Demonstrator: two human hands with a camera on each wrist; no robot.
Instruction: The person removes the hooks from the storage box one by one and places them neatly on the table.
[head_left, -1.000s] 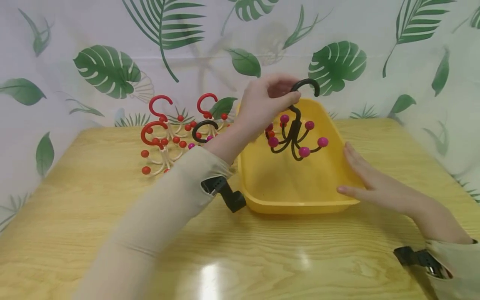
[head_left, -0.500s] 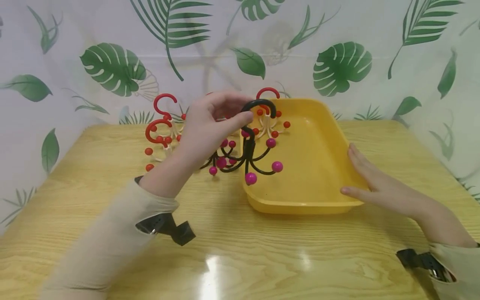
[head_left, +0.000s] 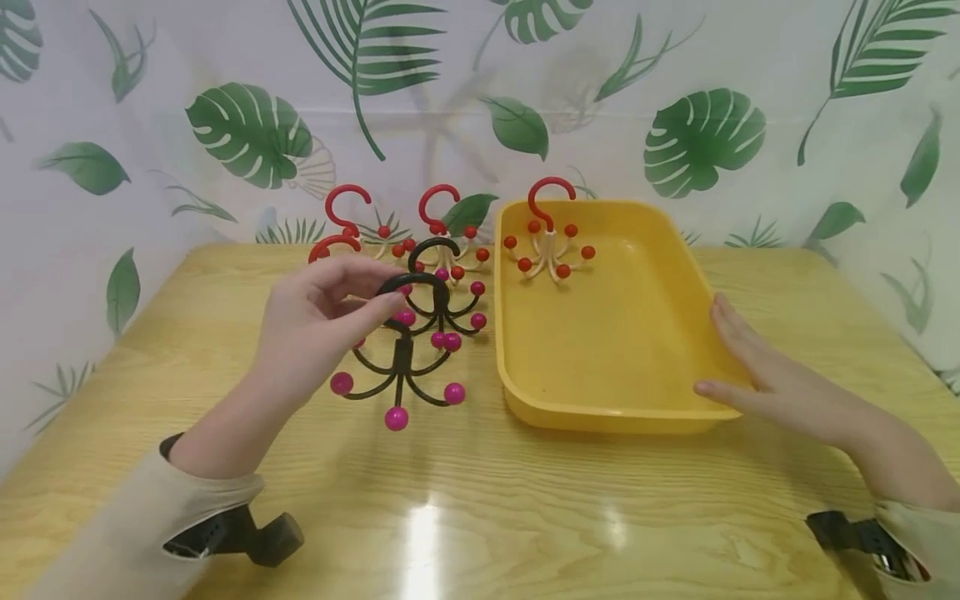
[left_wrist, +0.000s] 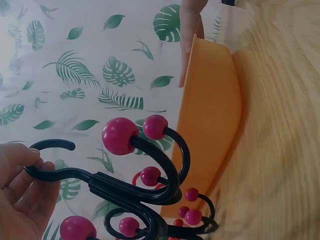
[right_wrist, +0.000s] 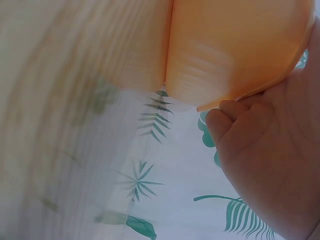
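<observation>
My left hand pinches the curved hook of a black claw-shaped hanger with pink balls on its prongs, left of the yellow basin. In the left wrist view, thumb and fingers of the left hand meet on the hook of this black hanger. Just behind it is a second black hanger, partly overlapped. My right hand rests against the basin's right rim, fingers extended along it. Inside the basin, at its back left, stands a red-hooked hanger with cream prongs and red balls.
More red-hooked hangers stand at the back left: one hanger at the left, another hanger nearer the basin, and a third mostly hidden by my left hand. A leaf-patterned cloth hangs behind the wooden table.
My left hand has carried the black hanger from over the basin leftward and toward me, beside the other black hanger. The hanger inside the basin has come into view. The right hand stays at the rim.
</observation>
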